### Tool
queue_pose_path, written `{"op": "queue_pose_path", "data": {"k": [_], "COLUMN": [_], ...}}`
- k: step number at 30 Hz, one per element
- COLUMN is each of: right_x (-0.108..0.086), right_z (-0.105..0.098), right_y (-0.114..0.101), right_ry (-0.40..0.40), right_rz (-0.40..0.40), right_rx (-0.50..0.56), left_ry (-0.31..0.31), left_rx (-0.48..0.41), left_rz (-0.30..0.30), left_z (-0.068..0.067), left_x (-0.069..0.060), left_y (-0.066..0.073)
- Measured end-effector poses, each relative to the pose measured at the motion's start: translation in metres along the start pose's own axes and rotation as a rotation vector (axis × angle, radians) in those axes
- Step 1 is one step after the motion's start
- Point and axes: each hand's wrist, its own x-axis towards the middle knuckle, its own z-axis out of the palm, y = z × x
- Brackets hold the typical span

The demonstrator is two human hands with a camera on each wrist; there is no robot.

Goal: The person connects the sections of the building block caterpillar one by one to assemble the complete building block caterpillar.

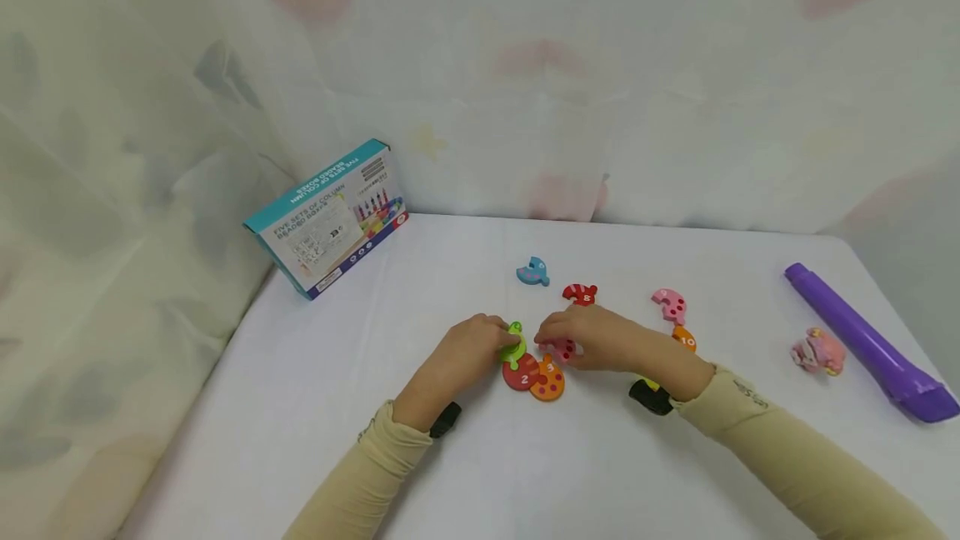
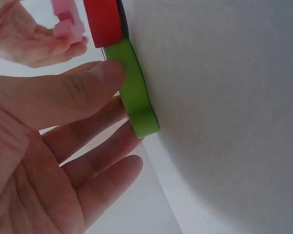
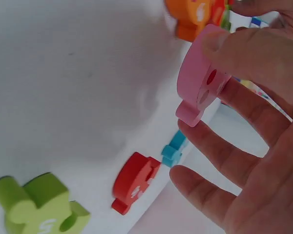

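My left hand (image 1: 467,350) pinches a green puzzle piece (image 2: 132,87) between thumb and fingers, low over the white table. Against that piece lies a red piece marked 2 (image 1: 521,373), and an orange piece marked 3 (image 1: 549,382) adjoins the red one. My right hand (image 1: 600,338) holds a pink piece with red dots (image 3: 203,73) by thumb and fingertips, just above the orange piece in the head view. In the right wrist view the pink piece is tilted and apart from the orange piece. Fingers partly cover both held pieces in the head view.
Beyond the hands lie a blue piece (image 1: 532,272) and a red piece marked 8 (image 1: 580,294). A pink piece (image 1: 671,305) and an orange 10 (image 1: 683,338) are farther right. A green 5 (image 3: 41,209), a pink figurine (image 1: 819,352), a purple tube (image 1: 862,336) and a box (image 1: 330,223) surround them.
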Motion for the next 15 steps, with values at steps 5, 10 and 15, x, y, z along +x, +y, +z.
{"op": "queue_pose_path", "data": {"k": [5,10,15], "right_x": [-0.001,0.001,0.003], "right_z": [0.006,0.011,0.014], "right_y": [0.003,0.002,0.0], "right_ry": [-0.027,-0.023,-0.037], "right_rz": [-0.013,-0.05,-0.028], "right_rx": [-0.062,-0.121,-0.163], "left_ry": [-0.002,0.002,-0.003], "left_rx": [-0.013,-0.017,-0.021], "left_rz": [0.0,0.003,0.007], "left_z": [-0.001,-0.002,-0.003], "left_x": [0.0,0.0,-0.001], "left_y": [0.0,0.0,0.001]}}
